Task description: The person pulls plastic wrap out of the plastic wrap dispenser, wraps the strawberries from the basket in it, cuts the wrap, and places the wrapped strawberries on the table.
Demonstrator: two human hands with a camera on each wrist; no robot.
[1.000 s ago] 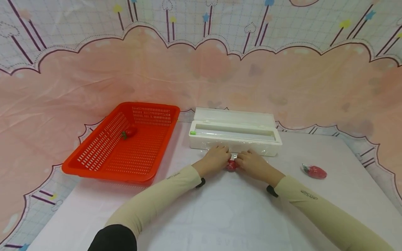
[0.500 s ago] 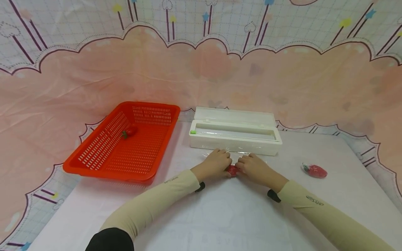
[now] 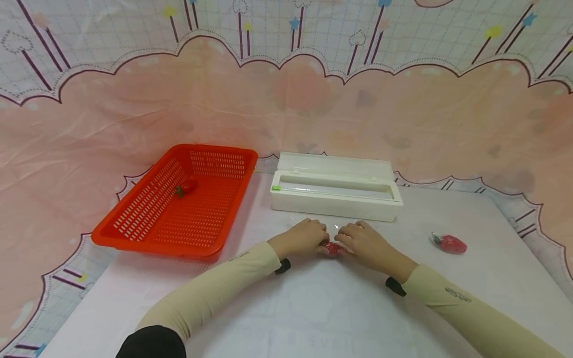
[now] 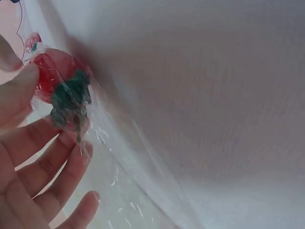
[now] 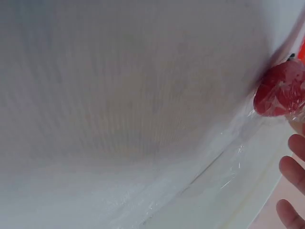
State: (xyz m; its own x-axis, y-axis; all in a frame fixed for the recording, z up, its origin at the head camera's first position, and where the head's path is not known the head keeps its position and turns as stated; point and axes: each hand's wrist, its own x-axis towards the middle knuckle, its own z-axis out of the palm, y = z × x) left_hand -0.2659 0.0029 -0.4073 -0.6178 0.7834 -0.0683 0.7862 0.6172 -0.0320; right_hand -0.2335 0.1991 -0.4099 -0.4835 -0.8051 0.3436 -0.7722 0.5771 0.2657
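Head view: left hand point(image 3: 304, 237) and right hand point(image 3: 364, 242) pinch a film-wrapped strawberry point(image 3: 331, 248) mid-counter, near the white dispenser point(image 3: 335, 196).
Left wrist: fingers point(image 4: 28, 143) curled on the wrapped strawberry.
Right wrist: fingertips point(image 5: 290, 167) beside it.

a table point(image 3: 470, 278) under a pale printed cloth carries an orange basket point(image 3: 134, 233) at the left, a white film dispenser box point(image 3: 335, 204) at the middle back, a wrapped strawberry point(image 3: 449, 243) at the right and another strawberry point(image 3: 331, 248) on clear film point(image 3: 333, 226) in front of the box.
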